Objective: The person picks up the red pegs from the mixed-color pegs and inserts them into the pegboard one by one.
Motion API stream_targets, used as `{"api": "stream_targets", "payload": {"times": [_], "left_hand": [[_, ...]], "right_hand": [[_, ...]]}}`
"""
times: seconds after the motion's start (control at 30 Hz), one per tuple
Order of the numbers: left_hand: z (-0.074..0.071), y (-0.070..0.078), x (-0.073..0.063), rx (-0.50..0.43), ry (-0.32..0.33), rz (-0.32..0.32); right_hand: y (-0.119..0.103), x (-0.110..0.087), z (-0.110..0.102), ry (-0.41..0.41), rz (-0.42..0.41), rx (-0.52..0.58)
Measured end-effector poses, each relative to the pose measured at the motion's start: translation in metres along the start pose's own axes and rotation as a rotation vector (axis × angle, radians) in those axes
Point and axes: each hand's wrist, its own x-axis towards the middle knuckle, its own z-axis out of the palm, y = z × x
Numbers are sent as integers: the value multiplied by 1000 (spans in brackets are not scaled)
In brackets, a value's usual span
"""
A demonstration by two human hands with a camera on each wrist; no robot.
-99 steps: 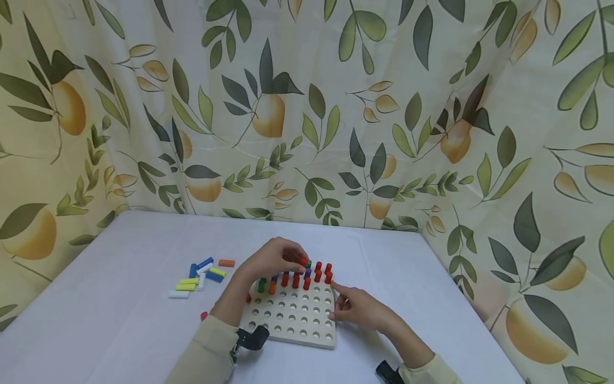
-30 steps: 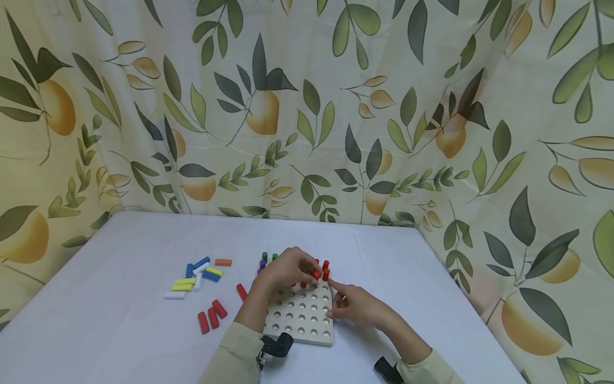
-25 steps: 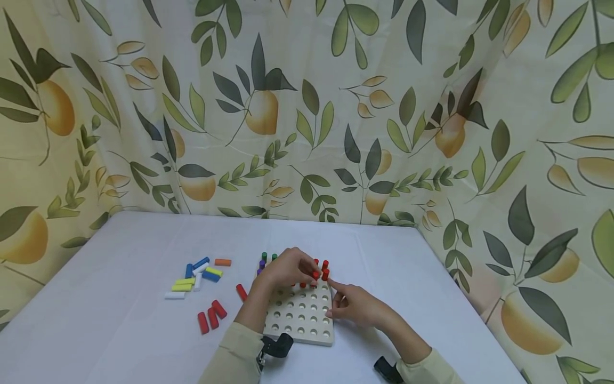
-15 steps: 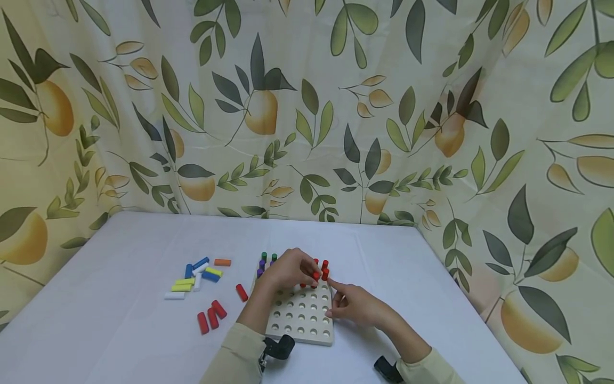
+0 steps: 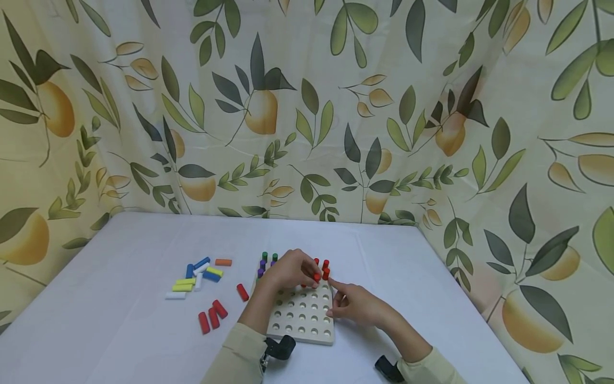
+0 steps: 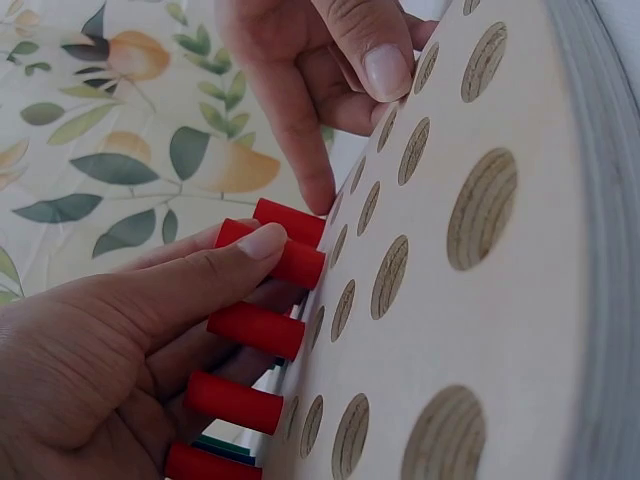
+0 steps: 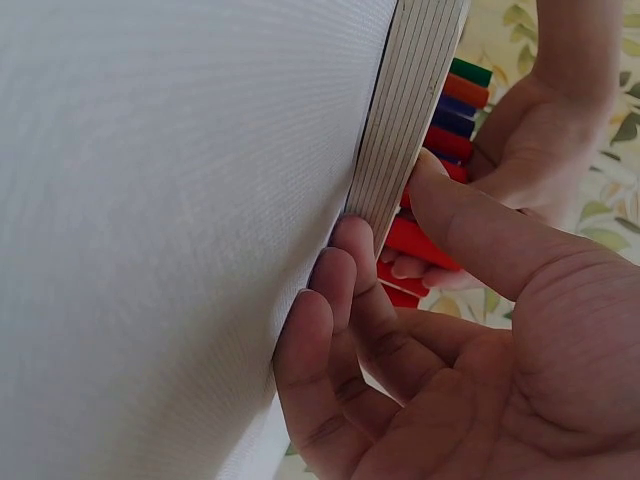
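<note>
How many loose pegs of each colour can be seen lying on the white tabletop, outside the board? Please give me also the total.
Red pegs: 4
Blue pegs: 3
Yellow pegs: 3
White pegs: 3
Orange peg: 1
Total: 14

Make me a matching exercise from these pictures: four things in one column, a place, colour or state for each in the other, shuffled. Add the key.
Column one
1. left hand
2. right hand
3. loose orange peg
4. pegboard

Column two
A. lying on the table, left of the pegboard
B. touching the pegboard's side edge
C. pale wood colour
D. pinching a red peg

Right pairs: 1-D, 2-B, 3-A, 4-C
</note>
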Motion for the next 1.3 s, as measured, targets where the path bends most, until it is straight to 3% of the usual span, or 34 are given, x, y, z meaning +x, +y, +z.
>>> {"api": "stream_targets", "payload": {"times": [0.87, 1.3], "left_hand": [[-2, 3, -2, 9, -12, 6], [-9, 12, -6, 12, -1, 53]], "right_hand": [[-1, 0, 0, -5, 2, 15], [1, 1, 0, 0, 8, 11]]}}
